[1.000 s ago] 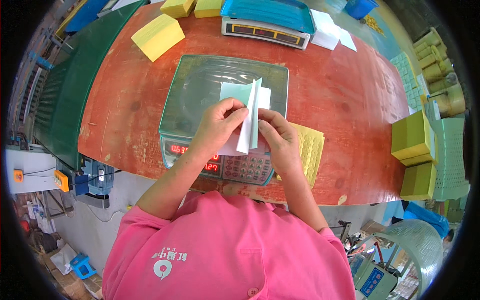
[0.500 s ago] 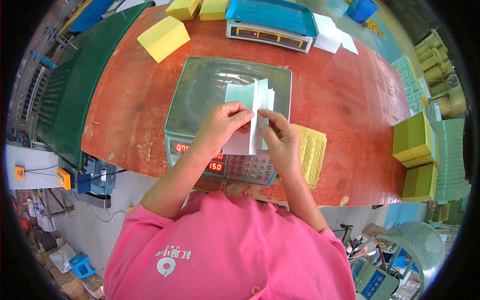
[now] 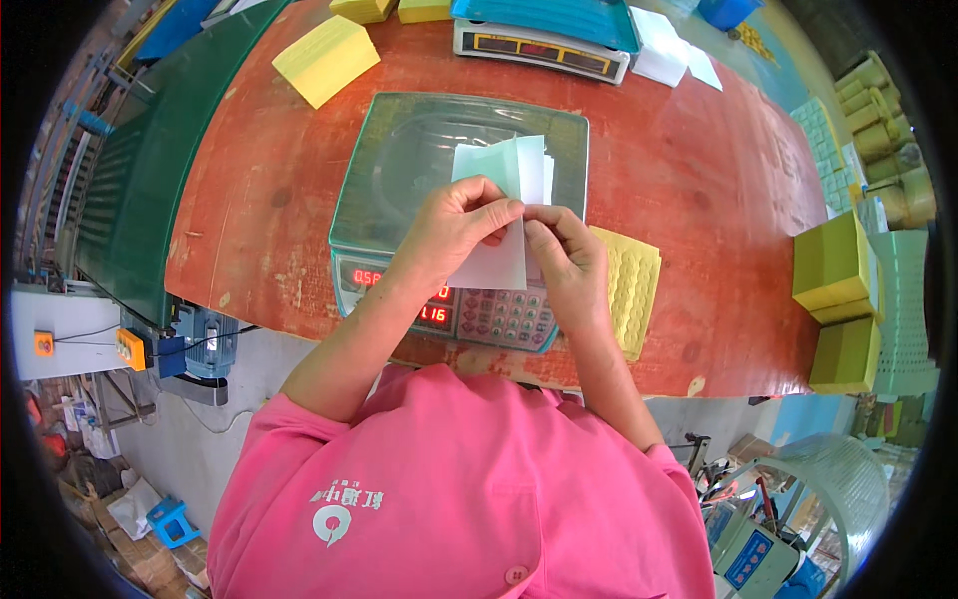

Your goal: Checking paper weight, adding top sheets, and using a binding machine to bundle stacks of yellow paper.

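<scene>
Thin white and pale-green paper sheets stand folded open above the pan of a digital scale. My left hand pinches them at the middle between thumb and fingers. On the other side, my right hand is closed with thumb and forefinger at the sheets' edge, its fingertips almost meeting the left thumb. Fingers hide part of the paper. Below the pan, the scale's red display is partly covered by my left forearm. A yellow stack of wavy-edged sheets lies beside the scale, right of my right hand.
A second scale with a blue tray stands at the far side of the red table, beside white papers. Yellow paper blocks lie far left; more yellow stacks sit at the right edge. A green-topped machine borders the left.
The sheets' upright middle edge now looks narrower, and my fingertips have come closer together there. The scale's display reading has changed. The whole view has shifted slightly.
</scene>
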The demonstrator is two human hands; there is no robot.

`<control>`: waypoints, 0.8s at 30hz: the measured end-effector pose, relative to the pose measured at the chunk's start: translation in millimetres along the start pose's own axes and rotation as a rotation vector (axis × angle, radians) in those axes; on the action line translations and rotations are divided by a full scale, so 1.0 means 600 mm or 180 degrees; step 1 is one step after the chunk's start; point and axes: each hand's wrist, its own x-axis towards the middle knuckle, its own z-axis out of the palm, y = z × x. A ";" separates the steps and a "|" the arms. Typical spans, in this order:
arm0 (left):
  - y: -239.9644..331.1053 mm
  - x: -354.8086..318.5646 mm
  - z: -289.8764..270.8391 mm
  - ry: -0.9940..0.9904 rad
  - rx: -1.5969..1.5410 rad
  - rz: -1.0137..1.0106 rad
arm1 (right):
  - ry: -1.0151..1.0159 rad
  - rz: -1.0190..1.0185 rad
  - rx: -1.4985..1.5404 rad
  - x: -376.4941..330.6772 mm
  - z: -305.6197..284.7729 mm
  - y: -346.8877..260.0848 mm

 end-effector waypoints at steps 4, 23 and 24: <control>-0.007 0.001 -0.003 0.0001 0.0088 0.0003 | -0.0159 0.0251 -0.0211 0.001 -0.006 -0.016; 0.000 -0.001 0.014 0.0609 0.0463 0.0311 | -0.0183 -0.0534 -0.0886 -0.010 0.011 -0.018; -0.003 0.002 0.023 0.0635 0.0409 0.0255 | -0.0104 -0.0553 -0.0905 -0.013 0.007 -0.021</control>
